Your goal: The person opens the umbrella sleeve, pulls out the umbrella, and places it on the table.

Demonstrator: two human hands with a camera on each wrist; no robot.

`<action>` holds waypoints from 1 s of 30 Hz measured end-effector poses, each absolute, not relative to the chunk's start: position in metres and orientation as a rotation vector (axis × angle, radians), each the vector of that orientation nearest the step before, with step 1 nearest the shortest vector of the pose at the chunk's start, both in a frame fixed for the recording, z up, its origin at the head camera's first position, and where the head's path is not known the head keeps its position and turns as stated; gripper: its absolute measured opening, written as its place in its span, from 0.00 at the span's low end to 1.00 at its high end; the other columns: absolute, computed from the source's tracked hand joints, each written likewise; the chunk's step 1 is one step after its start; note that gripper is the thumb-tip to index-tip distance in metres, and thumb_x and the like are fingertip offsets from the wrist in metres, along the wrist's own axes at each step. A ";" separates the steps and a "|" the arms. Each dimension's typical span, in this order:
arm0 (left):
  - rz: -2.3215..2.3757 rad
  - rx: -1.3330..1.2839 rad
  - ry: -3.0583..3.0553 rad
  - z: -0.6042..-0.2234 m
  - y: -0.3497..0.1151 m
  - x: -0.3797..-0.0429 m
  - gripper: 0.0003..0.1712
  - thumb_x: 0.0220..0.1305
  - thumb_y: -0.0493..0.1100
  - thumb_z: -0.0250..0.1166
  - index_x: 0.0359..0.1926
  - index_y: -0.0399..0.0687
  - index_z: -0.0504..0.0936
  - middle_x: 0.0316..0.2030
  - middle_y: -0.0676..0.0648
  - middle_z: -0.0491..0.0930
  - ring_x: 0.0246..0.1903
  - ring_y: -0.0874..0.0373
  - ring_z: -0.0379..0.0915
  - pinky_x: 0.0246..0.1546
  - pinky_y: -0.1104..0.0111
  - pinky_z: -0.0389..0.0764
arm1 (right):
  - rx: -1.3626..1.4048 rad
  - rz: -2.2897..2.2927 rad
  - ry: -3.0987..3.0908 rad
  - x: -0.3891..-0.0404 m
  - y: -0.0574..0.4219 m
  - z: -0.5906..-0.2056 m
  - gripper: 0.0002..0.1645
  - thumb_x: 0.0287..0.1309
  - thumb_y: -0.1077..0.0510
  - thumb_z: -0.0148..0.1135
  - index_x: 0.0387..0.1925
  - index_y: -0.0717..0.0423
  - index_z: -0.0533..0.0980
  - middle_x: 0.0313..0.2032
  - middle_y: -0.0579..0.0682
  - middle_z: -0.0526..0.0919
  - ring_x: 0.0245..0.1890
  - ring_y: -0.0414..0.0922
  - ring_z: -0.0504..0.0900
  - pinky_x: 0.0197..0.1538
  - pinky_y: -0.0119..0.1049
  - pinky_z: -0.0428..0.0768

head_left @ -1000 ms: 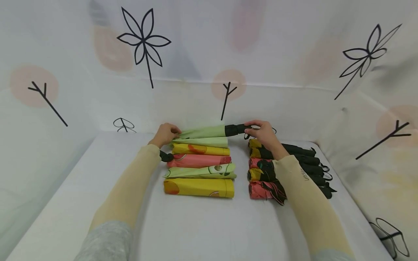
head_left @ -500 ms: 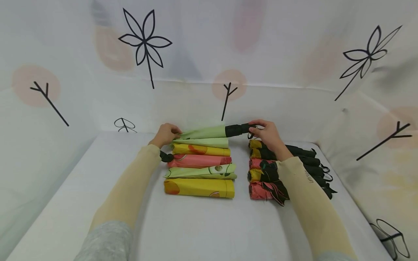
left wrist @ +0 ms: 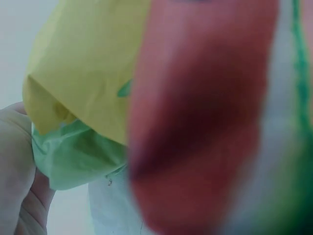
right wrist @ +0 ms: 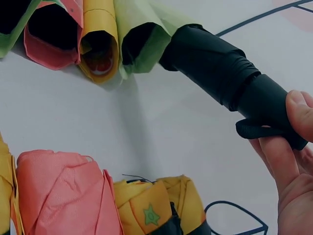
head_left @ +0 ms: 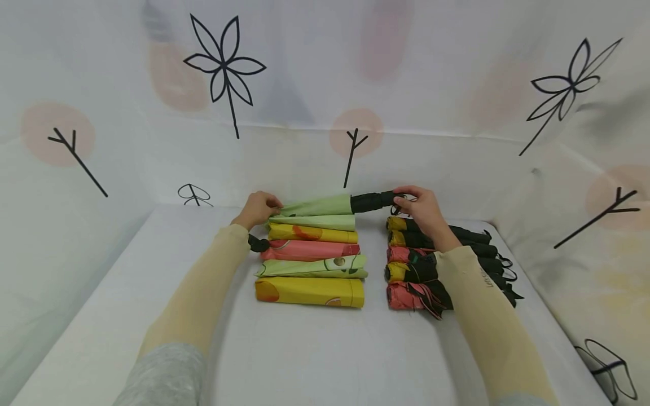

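Note:
At the far side of the table, my left hand (head_left: 260,208) pinches the left end of a light green umbrella sleeve (head_left: 320,205). From its right end sticks a black folded umbrella (head_left: 369,202). My right hand (head_left: 420,208) holds the umbrella by its handle, thumb on top and fingers beneath, with a wrist strap (right wrist: 259,129) hanging there. In the right wrist view the umbrella (right wrist: 215,66) slants out of the sleeve's mouth. The left wrist view has a blurred pink sleeve (left wrist: 195,88) filling its middle, beside part of my left hand (left wrist: 14,161).
Nearer me lie more sleeves in a column: green (head_left: 325,221), yellow (head_left: 315,232), pink (head_left: 315,250), green with avocados (head_left: 310,267) and yellow (head_left: 310,292). At the right several folded umbrellas (head_left: 411,296) lie side by side, partly under my right forearm. A printed cloth wall (head_left: 304,158) stands behind.
My right hand has moved slightly to the right with the umbrella handle, and more of the black umbrella shows outside the green sleeve. The left hand has stayed in place.

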State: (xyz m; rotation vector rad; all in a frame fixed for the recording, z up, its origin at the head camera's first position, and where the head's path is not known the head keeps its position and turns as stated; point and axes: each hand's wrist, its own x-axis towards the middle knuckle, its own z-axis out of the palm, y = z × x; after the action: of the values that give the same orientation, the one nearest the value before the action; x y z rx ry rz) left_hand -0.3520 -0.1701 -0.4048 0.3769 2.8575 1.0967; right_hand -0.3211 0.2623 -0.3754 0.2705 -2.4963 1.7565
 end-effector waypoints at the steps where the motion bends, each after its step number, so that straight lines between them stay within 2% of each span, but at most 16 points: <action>1: 1.094 0.380 2.859 -0.405 -0.170 -0.352 0.10 0.67 0.35 0.66 0.48 0.39 0.87 0.49 0.38 0.83 0.52 0.43 0.76 0.53 0.54 0.77 | 0.276 1.757 -2.489 -0.321 0.263 -0.375 0.22 0.70 0.58 0.61 0.59 0.67 0.75 0.61 0.59 0.70 0.38 0.36 0.81 0.42 0.26 0.81; 10: 1.089 0.349 2.874 -0.403 -0.173 -0.352 0.10 0.67 0.34 0.66 0.47 0.38 0.87 0.48 0.38 0.83 0.52 0.44 0.76 0.53 0.54 0.76 | 0.285 1.803 -2.438 -0.318 0.272 -0.373 0.22 0.70 0.58 0.61 0.59 0.68 0.75 0.53 0.53 0.73 0.39 0.37 0.80 0.43 0.26 0.81; 17: 1.087 0.311 2.877 -0.402 -0.177 -0.351 0.09 0.67 0.34 0.65 0.47 0.38 0.87 0.48 0.38 0.83 0.51 0.44 0.76 0.52 0.54 0.77 | 0.231 1.796 -2.427 -0.315 0.283 -0.374 0.21 0.70 0.58 0.59 0.59 0.67 0.74 0.56 0.52 0.73 0.40 0.36 0.80 0.42 0.25 0.80; 23: 1.074 0.312 2.879 -0.404 -0.179 -0.352 0.09 0.67 0.34 0.65 0.47 0.39 0.87 0.48 0.39 0.83 0.50 0.45 0.76 0.51 0.55 0.77 | 0.232 1.886 -2.354 -0.312 0.293 -0.376 0.22 0.70 0.60 0.59 0.59 0.72 0.72 0.51 0.46 0.73 0.36 0.34 0.82 0.40 0.25 0.81; 30: 1.062 0.324 2.890 -0.406 -0.182 -0.354 0.09 0.68 0.35 0.65 0.46 0.40 0.87 0.47 0.39 0.84 0.49 0.45 0.77 0.48 0.55 0.78 | 0.200 1.992 -2.284 -0.311 0.306 -0.373 0.23 0.70 0.62 0.58 0.59 0.74 0.70 0.49 0.45 0.73 0.36 0.35 0.82 0.39 0.25 0.81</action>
State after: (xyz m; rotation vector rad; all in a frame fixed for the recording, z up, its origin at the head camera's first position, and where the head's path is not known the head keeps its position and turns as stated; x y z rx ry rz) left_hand -0.3539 -0.1819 -0.4062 0.3244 2.8900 1.0620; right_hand -0.3109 0.3062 -0.3734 0.2000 -2.2837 1.9924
